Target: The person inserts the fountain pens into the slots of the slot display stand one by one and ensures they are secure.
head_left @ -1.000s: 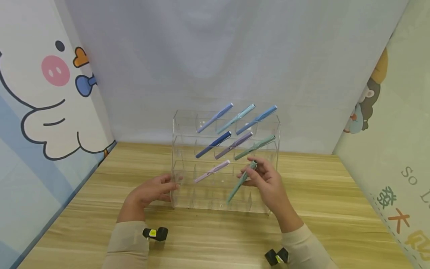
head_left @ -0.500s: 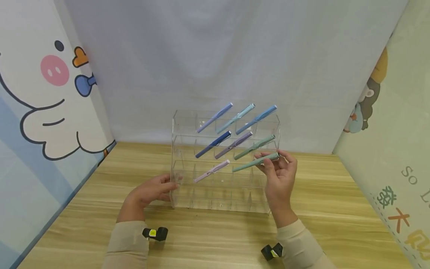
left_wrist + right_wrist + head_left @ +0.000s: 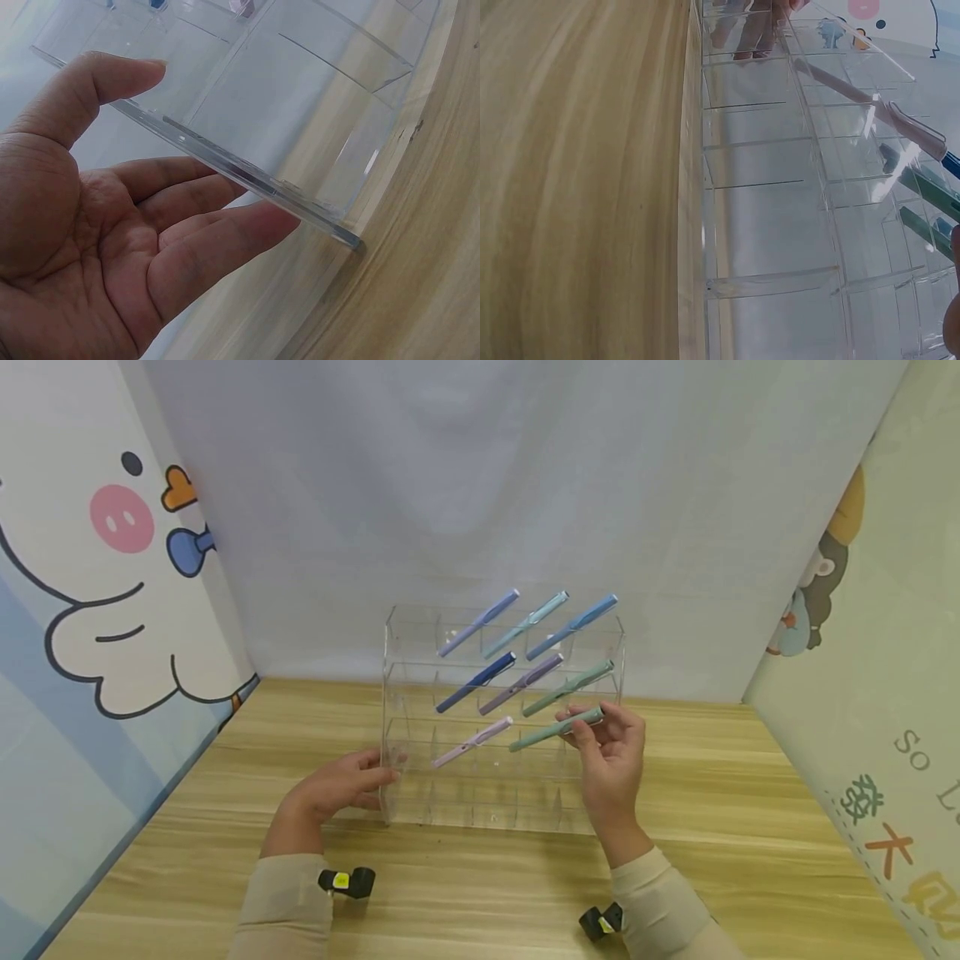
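Note:
In the head view my right hand (image 3: 615, 760) pinches a green pen (image 3: 551, 732) by its capped end between thumb and fingers. The pen slants down to the left, its lower end over the third tier of a clear acrylic pen stand (image 3: 495, 818). My left hand (image 3: 337, 785) holds the stand's left side panel; in the left wrist view the thumb (image 3: 131, 77) lies on one side of the panel, the other fingers across it. A lilac pen (image 3: 472, 742) rests on the third tier, left of the held pen. Only a sliver of the right hand shows in the right wrist view.
Dark blue (image 3: 476, 682), purple (image 3: 521, 685) and green (image 3: 568, 688) pens lie on the second tier. The top tier carries periwinkle (image 3: 478, 623), pale aqua (image 3: 527, 625) and blue (image 3: 572, 627) pens. A wooden table (image 3: 465, 893) lies beneath; a pale curtain (image 3: 480, 485) hangs behind.
My right hand has lifted the green pen from low before the stand, turned it flatter, then brought it slightly left and down toward the third tier. The left hand has not moved.

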Demonstrator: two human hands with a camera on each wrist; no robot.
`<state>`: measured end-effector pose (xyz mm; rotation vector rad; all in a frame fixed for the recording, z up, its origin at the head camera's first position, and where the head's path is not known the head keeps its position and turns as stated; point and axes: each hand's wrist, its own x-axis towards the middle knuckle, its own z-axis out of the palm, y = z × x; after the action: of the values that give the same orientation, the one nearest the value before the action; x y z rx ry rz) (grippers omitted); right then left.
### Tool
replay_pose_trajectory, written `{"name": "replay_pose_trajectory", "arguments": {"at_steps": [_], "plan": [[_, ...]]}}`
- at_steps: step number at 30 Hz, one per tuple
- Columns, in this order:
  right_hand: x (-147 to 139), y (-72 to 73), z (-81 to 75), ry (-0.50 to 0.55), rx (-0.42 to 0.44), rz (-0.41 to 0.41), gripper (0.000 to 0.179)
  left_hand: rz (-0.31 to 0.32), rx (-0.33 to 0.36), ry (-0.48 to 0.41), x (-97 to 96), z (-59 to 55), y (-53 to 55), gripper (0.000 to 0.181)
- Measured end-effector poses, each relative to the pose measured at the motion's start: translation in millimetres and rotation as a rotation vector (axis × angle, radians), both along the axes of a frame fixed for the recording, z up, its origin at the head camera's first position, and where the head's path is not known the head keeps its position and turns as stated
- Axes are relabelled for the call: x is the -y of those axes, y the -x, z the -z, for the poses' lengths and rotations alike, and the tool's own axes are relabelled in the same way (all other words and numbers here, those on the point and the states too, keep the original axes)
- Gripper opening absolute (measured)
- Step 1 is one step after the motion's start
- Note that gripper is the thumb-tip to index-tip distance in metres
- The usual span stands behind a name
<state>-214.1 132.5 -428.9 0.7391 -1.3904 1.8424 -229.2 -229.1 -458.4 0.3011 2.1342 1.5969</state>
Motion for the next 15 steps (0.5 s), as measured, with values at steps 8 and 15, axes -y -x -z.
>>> {"name": "replay_pose_trajectory", "arguments": {"at_steps": [8,15], "plan": [[2.5,-0.3,2.1,-0.127,0.090,0.016,0.034,0.003,-0.002,0.003,0.1,-1.1,-1.3,0.069],[3.4,-1.3,2.5,-0.263,0.156,0.068,0.026,0.010,-0.008,0.005,0.0,-1.7,-1.9,0.069]]}}
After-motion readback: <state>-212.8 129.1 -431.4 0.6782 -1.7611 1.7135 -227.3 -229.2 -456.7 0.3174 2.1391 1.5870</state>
